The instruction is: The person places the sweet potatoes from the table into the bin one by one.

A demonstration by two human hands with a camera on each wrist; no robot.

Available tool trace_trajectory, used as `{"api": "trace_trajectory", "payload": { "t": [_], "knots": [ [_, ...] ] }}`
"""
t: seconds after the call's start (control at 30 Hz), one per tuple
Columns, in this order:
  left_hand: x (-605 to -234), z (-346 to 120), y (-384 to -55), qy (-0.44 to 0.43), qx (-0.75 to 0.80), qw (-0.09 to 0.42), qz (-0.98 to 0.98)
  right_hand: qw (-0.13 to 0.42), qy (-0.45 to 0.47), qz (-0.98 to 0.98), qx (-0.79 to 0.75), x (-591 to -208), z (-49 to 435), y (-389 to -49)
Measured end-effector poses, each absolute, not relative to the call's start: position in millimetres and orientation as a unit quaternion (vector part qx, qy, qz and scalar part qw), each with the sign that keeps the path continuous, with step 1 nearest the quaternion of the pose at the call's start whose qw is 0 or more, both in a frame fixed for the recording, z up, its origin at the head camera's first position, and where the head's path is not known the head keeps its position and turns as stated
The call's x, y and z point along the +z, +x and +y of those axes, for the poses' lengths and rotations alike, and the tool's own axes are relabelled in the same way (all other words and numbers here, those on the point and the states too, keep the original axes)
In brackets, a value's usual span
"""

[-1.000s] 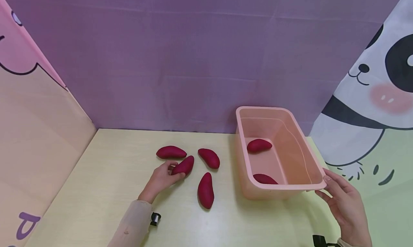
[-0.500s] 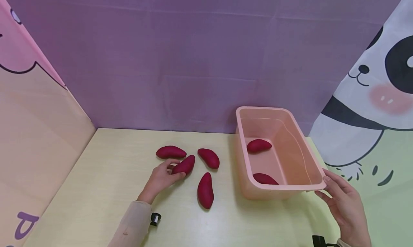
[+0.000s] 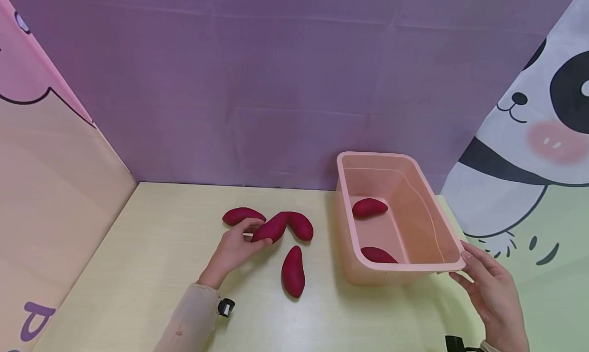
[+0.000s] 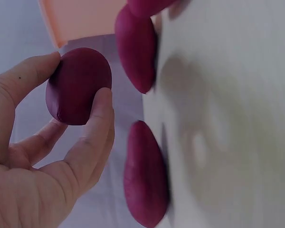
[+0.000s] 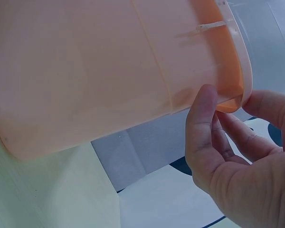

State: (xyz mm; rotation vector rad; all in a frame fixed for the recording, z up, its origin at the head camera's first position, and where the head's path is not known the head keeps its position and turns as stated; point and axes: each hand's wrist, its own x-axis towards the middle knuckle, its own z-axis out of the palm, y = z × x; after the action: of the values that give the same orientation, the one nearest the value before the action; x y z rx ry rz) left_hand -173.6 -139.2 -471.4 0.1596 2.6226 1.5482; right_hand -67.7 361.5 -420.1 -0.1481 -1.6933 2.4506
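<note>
Left hand (image 3: 232,252) part-curled, sweet potato (image 3: 271,228) pinched between thumb and fingers. Plastic tub (image 3: 400,267) gripped at rim by part-curled right hand (image 3: 494,290). Sweet potato probably firm, light, smooth; best held mid-body.

The person wears beige sleeves (image 3: 190,316) (the left bears 1 small brownish mark (image 3: 179,333)) and 2 black devices (image 3: 226,307), 1 at each wrist.

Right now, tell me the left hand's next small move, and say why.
I'd probably raise the held sweet potato rightward toward the pink plastic bin: the left hand already grips it clear of the table, two sweet potatoes lie inside the bin, and the right hand holds the bin's near right corner.
</note>
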Motion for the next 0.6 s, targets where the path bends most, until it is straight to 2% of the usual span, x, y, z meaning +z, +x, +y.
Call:
{"api": "trace_trajectory", "payload": {
  "t": [0.6],
  "knots": [
    [-429,-109,-176,0.122,0.524,0.019,0.843,0.081,-0.039,-0.566,0.819,-420,361,-67]
  ]
}}
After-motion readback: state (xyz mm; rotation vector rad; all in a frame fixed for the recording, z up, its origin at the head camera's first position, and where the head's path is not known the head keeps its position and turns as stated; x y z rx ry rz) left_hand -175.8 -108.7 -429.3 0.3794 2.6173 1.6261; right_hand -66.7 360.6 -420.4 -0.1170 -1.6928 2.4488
